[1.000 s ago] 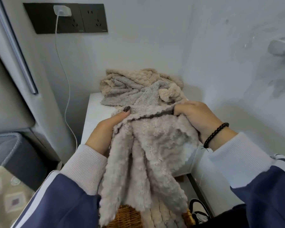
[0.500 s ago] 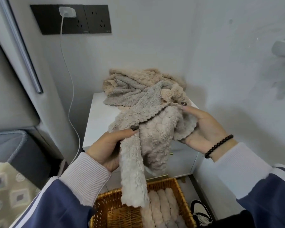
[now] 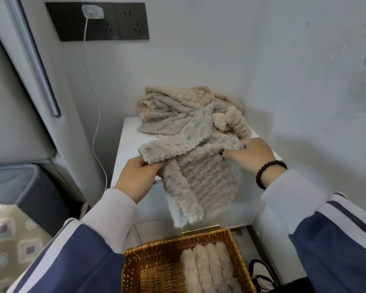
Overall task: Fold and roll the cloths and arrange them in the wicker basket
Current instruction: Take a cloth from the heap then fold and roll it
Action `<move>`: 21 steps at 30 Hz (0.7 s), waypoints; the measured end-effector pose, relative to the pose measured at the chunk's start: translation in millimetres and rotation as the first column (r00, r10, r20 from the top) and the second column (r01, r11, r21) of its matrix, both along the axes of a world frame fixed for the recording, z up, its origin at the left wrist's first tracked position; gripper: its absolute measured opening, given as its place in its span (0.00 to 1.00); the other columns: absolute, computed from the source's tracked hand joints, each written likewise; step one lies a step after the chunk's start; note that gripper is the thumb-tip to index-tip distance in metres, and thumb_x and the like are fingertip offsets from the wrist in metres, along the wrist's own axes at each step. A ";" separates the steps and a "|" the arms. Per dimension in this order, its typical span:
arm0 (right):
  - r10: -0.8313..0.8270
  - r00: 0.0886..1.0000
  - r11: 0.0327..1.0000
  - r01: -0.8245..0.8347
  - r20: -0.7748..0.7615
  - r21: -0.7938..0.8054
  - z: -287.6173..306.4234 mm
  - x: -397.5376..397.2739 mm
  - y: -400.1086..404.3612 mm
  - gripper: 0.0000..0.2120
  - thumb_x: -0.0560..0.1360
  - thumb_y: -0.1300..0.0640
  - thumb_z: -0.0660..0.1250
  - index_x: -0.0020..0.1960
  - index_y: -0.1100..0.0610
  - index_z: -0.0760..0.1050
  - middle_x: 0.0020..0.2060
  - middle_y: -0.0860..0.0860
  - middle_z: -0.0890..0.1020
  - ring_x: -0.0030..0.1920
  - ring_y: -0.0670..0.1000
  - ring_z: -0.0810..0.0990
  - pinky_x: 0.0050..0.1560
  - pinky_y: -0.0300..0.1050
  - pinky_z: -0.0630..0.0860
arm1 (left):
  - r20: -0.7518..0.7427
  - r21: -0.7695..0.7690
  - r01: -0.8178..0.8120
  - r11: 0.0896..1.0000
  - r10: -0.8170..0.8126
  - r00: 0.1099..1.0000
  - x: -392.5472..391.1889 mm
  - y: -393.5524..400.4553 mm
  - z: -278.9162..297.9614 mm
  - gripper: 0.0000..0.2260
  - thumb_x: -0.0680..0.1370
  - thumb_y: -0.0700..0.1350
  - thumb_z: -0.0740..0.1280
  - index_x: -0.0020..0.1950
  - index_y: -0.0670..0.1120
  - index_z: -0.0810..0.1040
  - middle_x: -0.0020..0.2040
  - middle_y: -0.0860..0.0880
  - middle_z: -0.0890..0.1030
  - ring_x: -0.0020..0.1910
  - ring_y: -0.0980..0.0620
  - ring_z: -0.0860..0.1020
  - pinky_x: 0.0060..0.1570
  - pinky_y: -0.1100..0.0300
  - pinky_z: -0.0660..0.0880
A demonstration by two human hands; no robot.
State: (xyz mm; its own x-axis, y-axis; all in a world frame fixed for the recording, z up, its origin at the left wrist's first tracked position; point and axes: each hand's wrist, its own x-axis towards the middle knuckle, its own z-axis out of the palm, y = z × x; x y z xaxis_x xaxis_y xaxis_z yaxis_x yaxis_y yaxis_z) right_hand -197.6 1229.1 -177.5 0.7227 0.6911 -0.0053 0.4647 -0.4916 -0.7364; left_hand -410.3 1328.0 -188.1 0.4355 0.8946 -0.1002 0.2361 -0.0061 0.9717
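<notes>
Below both hands: wicker basket (image 3: 156, 261), rolled beige cloths (image 3: 207, 269) packed along its right side. Left hand (image 3: 138, 176) pinching left corner of fluffy beige cloth (image 3: 199, 176); right hand (image 3: 251, 155) gripping its right upper edge, fingers curled, black bead bracelet (image 3: 268, 173) on wrist. Cloth hanging between hands in front of white cabinet (image 3: 127, 149). Beyond hands: heap of unfolded cloths (image 3: 188, 111) on cabinet top. Farther, up left: black wall sockets (image 3: 118, 22), white charger (image 3: 93, 12) plugged in.

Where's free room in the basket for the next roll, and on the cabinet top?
The wicker basket is bare on its left half; rolled cloths fill its right. The white cabinet top is bare along its left edge; the cloth pile crowds its back.
</notes>
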 end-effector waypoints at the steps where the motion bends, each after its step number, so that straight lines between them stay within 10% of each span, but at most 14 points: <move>1: -0.012 1.000 1.000 0.012 -0.014 -0.008 -2.1 2.0 6.8 0.20 0.72 0.51 0.71 0.33 0.54 0.61 0.24 0.49 0.65 0.25 0.49 0.64 0.26 0.40 0.61 | -0.103 0.110 -0.013 0.994 0.024 0.994 0.5 4.3 -3.2 0.05 0.78 0.45 0.66 0.43 0.50 0.81 0.41 0.50 0.83 0.44 0.49 0.79 0.50 0.53 0.76; 5: -0.052 0.898 0.994 0.088 -0.436 0.063 -14.4 -1.2 34.2 0.20 0.76 0.55 0.67 0.64 0.62 0.69 0.35 0.57 0.82 0.22 0.51 0.77 0.20 0.36 0.70 | -0.343 0.328 -0.118 0.937 0.235 0.910 -0.8 24.0 -6.6 0.10 0.77 0.40 0.62 0.43 0.35 0.79 0.40 0.38 0.80 0.38 0.42 0.74 0.35 0.57 0.68; 9: 0.023 0.616 0.959 0.208 -0.787 0.191 -21.9 -1.4 55.6 0.26 0.79 0.59 0.64 0.74 0.56 0.59 0.64 0.64 0.73 0.34 0.59 0.85 0.26 0.44 0.80 | -0.230 0.096 -0.265 0.959 0.280 0.932 0.8 44.8 1.1 0.12 0.76 0.33 0.55 0.36 0.39 0.75 0.31 0.42 0.76 0.30 0.44 0.78 0.30 0.60 0.70; 12: 0.079 0.534 0.947 0.223 -0.842 0.230 -26.9 1.7 69.0 0.24 0.80 0.60 0.61 0.74 0.55 0.60 0.66 0.61 0.73 0.41 0.61 0.83 0.32 0.48 0.82 | -0.053 -0.212 -0.276 0.938 0.271 0.961 8.2 59.4 -0.2 0.11 0.80 0.31 0.53 0.48 0.39 0.74 0.31 0.43 0.79 0.22 0.52 0.79 0.19 0.66 0.71; 15: 0.153 0.496 0.932 0.217 -0.855 0.292 -30.7 6.9 82.9 0.24 0.81 0.55 0.61 0.74 0.56 0.59 0.67 0.62 0.71 0.43 0.59 0.82 0.45 0.51 0.81 | 0.040 -0.338 -0.242 0.910 0.271 0.962 17.0 69.5 -5.5 0.11 0.82 0.33 0.54 0.58 0.38 0.74 0.42 0.39 0.83 0.35 0.48 0.84 0.26 0.61 0.79; 21: 0.286 0.456 0.887 0.207 -0.843 0.413 -35.9 23.7 102.2 0.20 0.81 0.54 0.59 0.72 0.56 0.63 0.73 0.56 0.62 0.50 0.61 0.80 0.60 0.53 0.74 | 0.081 -0.290 -0.246 0.925 0.280 0.957 28.7 89.5 -18.1 0.11 0.81 0.35 0.55 0.47 0.44 0.75 0.46 0.41 0.83 0.40 0.48 0.84 0.35 0.59 0.82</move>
